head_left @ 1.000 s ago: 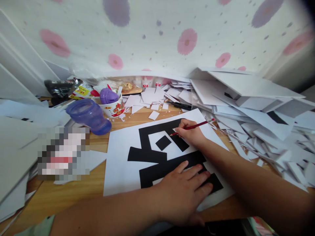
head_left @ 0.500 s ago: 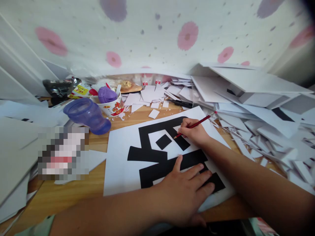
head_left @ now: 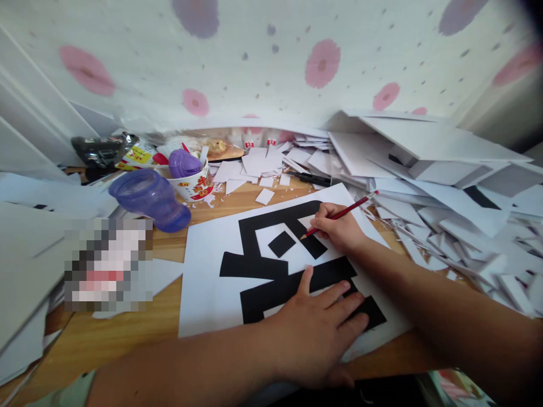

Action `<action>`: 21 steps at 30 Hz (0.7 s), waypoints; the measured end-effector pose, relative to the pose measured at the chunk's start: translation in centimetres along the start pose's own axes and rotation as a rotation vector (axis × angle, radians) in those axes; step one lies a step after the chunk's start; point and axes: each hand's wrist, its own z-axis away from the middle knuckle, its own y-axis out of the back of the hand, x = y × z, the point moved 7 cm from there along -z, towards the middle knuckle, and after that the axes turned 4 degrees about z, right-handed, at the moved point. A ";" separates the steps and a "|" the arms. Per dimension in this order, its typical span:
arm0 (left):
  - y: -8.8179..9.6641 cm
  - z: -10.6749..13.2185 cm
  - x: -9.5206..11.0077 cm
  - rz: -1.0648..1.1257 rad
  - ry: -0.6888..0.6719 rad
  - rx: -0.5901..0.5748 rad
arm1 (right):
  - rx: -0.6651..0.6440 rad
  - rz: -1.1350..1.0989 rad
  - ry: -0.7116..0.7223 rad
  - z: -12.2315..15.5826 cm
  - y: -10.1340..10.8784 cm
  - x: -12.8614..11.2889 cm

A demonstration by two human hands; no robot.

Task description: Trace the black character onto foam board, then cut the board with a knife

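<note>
A white sheet [head_left: 207, 294] printed with a large black character lies on the wooden desk [head_left: 114, 333]. My left hand [head_left: 318, 333] lies flat on its lower part, fingers spread, pressing it down. My right hand [head_left: 337, 229] is closed round a red pencil-like tool [head_left: 343, 213], whose tip touches the sheet at the edge of a black stroke, just right of a small black square [head_left: 281, 243].
A heap of white paper offcuts [head_left: 445, 192] fills the right side and back. A purple tumbler [head_left: 148, 198] lies on its side at the left, beside a printed bowl [head_left: 195, 183] with a purple lid. A black marker [head_left: 311, 178] lies behind the sheet. More sheets [head_left: 29, 243] are stacked at the left.
My right hand has shifted slightly, and the tool now slants more steeply with its tip a little further right. My left thumb has lifted and moved up. The sheet stays put.
</note>
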 end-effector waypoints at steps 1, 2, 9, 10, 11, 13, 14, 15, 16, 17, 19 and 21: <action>0.0 0.0 0.0 -0.006 -0.001 0.000 | 0.000 0.019 0.000 0.4 0.2 0.0; 0.1 0.0 0.0 -0.013 -0.001 -0.002 | 0.001 0.052 0.007 0.8 0.3 0.0; 0.1 -0.1 0.1 -0.006 0.006 -0.029 | 0.017 0.193 0.038 2.3 1.0 -0.2; 0.1 -0.1 0.1 -0.009 0.005 -0.021 | 0.013 0.199 0.039 2.2 0.9 -0.2; 0.1 -0.1 0.1 -0.013 0.004 -0.015 | 0.012 0.209 0.038 2.2 0.8 -0.2; -0.1 -0.1 0.1 -0.017 0.004 -0.009 | 0.014 0.248 0.034 2.1 0.7 -0.3; -0.1 -0.2 0.0 -0.015 0.004 -0.009 | 0.016 0.266 0.033 2.0 0.7 -0.4; -0.2 -0.2 0.0 -0.013 0.005 -0.009 | 0.017 0.276 0.033 2.0 0.7 -0.5; -0.2 -0.1 0.0 -0.011 0.006 -0.009 | 0.016 0.275 0.037 2.0 0.8 -0.5; -0.2 -0.1 0.0 -0.009 0.007 -0.010 | 0.014 0.264 0.045 2.0 0.8 -0.6; -0.2 -0.1 0.0 -0.004 0.007 -0.011 | -0.002 0.226 0.057 2.1 0.9 -0.5; -0.1 -0.1 0.0 -0.002 0.007 -0.015 | -0.026 0.181 0.061 2.0 0.9 -0.4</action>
